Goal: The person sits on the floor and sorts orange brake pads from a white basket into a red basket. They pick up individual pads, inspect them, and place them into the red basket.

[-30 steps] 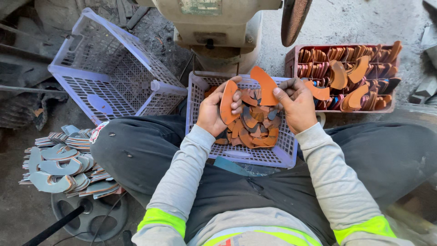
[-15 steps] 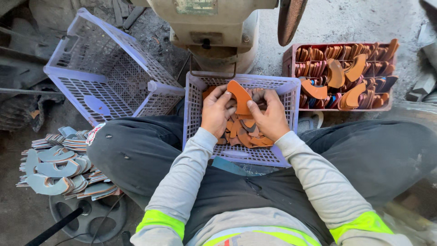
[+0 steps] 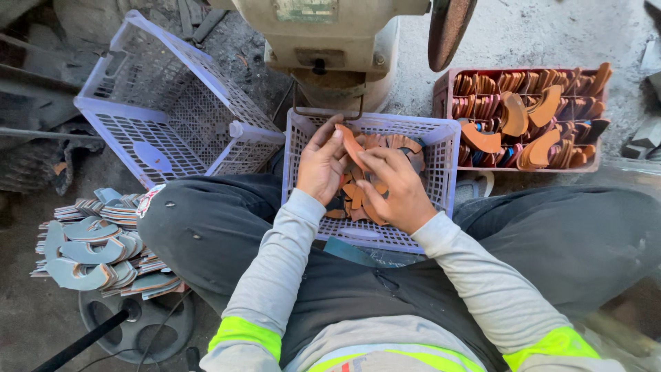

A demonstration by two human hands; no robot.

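Note:
A lavender plastic basket (image 3: 441,148) rests on my lap and holds several curved orange-brown leather pieces (image 3: 403,145). Both hands are inside it. My left hand (image 3: 322,165) and my right hand (image 3: 392,186) together pinch one curved orange piece (image 3: 352,146) standing up between their fingers. The remaining pieces lie loose under my palms, partly hidden.
A larger tilted lavender basket (image 3: 165,103) with one grey piece stands at the left. A red tray (image 3: 444,93) packed with orange curved pieces sits at the right. A stack of grey-blue curved pieces (image 3: 93,241) lies lower left. A grinding machine (image 3: 330,41) with a wheel (image 3: 451,27) stands ahead.
A second ago both hands held a bunch of orange pieces above the basket. They have lowered into it, the bunch lies in the basket, and they now grip a single piece.

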